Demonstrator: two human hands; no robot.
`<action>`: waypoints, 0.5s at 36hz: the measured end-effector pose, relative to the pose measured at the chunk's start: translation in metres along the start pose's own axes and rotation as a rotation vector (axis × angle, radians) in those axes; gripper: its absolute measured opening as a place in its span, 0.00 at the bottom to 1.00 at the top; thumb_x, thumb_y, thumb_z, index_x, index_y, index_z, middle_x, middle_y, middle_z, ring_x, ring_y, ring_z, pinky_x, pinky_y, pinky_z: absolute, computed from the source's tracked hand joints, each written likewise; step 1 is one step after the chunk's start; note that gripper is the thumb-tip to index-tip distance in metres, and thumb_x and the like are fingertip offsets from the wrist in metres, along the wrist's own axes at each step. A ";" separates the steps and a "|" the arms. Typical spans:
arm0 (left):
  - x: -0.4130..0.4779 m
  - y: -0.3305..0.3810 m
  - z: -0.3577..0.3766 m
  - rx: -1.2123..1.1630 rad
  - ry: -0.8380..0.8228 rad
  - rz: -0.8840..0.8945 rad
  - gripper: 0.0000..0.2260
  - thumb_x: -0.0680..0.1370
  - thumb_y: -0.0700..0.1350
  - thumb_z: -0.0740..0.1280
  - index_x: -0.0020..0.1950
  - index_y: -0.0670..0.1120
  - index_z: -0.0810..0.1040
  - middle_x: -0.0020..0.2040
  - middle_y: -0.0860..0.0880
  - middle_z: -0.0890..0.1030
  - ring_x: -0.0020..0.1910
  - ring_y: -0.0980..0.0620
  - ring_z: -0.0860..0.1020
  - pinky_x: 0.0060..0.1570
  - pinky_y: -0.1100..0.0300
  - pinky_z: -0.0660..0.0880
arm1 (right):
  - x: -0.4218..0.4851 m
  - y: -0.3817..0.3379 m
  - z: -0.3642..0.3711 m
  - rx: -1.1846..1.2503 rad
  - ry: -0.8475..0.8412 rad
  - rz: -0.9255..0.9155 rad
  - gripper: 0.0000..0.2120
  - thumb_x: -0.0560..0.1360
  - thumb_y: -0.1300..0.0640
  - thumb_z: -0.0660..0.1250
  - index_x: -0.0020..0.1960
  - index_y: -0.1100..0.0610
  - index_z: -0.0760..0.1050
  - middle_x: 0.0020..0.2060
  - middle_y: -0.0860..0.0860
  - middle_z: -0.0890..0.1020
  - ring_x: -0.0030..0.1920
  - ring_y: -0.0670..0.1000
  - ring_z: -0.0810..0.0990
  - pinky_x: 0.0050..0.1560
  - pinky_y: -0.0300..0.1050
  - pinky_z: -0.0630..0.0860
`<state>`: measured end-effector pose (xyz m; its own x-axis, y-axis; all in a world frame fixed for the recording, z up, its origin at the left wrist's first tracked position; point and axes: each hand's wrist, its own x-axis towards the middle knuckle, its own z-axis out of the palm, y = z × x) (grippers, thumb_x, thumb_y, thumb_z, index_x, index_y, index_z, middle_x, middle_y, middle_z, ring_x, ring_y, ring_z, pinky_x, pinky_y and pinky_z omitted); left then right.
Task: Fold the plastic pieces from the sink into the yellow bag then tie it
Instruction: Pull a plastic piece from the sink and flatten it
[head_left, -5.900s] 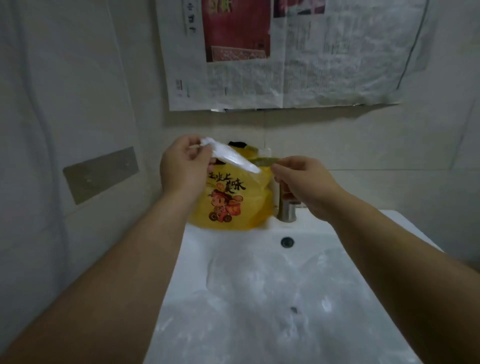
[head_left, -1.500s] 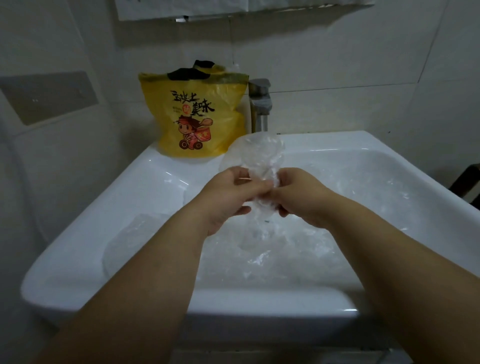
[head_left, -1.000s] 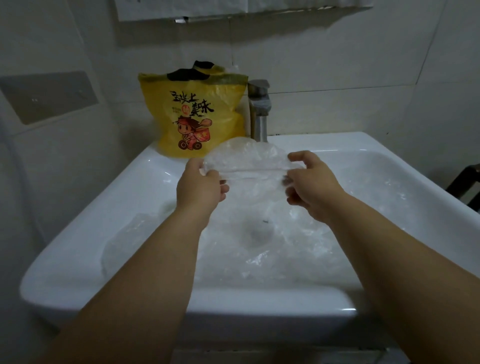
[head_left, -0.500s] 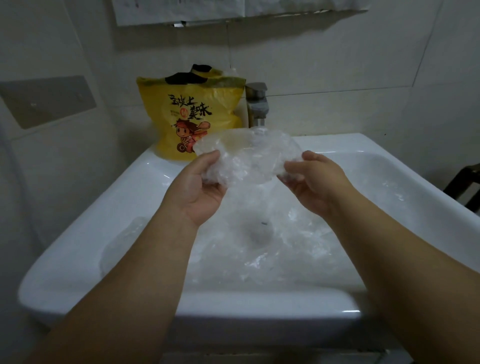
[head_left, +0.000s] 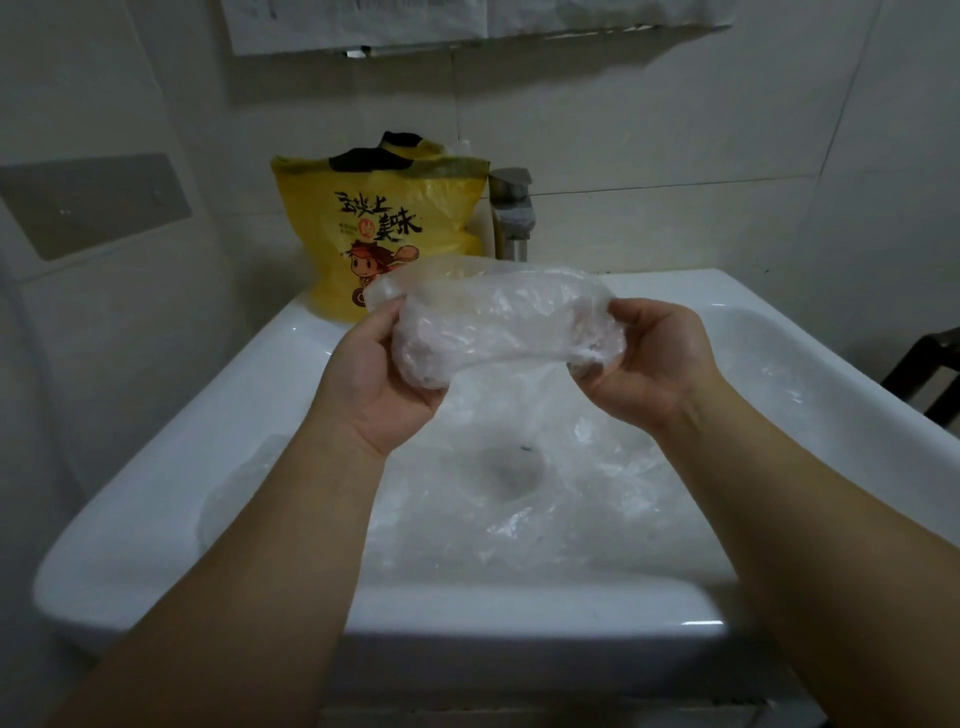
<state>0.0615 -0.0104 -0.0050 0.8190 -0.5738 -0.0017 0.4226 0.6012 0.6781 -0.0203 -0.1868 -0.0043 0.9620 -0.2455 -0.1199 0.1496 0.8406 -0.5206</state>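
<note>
A clear, crumpled plastic piece (head_left: 498, 322) is stretched between my two hands above the white sink (head_left: 171, 483). My left hand (head_left: 379, 374) grips its left end, palm turned up. Its right end is bunched in my right hand (head_left: 654, 364). Several more clear plastic pieces (head_left: 545, 493) lie in the basin, covering the drain. The yellow bag (head_left: 379, 234), printed with a cartoon figure and dark characters, stands upright on the sink's back left corner with its top open and something dark showing in the mouth.
A metal tap (head_left: 511, 213) rises just right of the yellow bag. Tiled walls close in behind and on the left, with a grey wall plate (head_left: 93, 205) at the left. A dark frame (head_left: 930, 374) shows at the right edge. Paper sheets (head_left: 467, 23) hang on the back wall.
From pinching a bunched plastic piece together, my hands drew apart, spread it wide, then turned palms inward and gathered it into a thicker roll held between them. The bag and the pile stayed put.
</note>
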 end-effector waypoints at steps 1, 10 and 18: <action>-0.001 0.000 0.001 0.028 -0.013 -0.019 0.15 0.82 0.48 0.57 0.58 0.42 0.79 0.47 0.45 0.85 0.42 0.49 0.85 0.36 0.60 0.81 | 0.000 0.000 0.000 -0.013 0.012 0.001 0.14 0.66 0.64 0.59 0.50 0.61 0.76 0.39 0.56 0.82 0.34 0.53 0.82 0.33 0.37 0.74; -0.001 -0.002 -0.001 0.260 0.012 -0.070 0.22 0.77 0.57 0.66 0.68 0.47 0.76 0.61 0.45 0.81 0.57 0.45 0.81 0.49 0.53 0.80 | -0.001 -0.003 0.002 -0.115 -0.011 0.002 0.11 0.77 0.56 0.65 0.46 0.63 0.81 0.45 0.57 0.85 0.49 0.56 0.84 0.53 0.52 0.80; -0.002 0.001 -0.006 0.218 -0.033 -0.081 0.23 0.72 0.56 0.68 0.64 0.46 0.79 0.56 0.45 0.83 0.51 0.45 0.83 0.44 0.51 0.81 | 0.006 -0.009 -0.005 0.037 0.078 0.000 0.16 0.82 0.53 0.58 0.52 0.65 0.75 0.43 0.60 0.85 0.43 0.57 0.85 0.45 0.53 0.80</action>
<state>0.0629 -0.0056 -0.0092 0.7709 -0.6357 -0.0410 0.3901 0.4203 0.8193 -0.0168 -0.1985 -0.0040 0.9415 -0.2811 -0.1857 0.1595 0.8574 -0.4892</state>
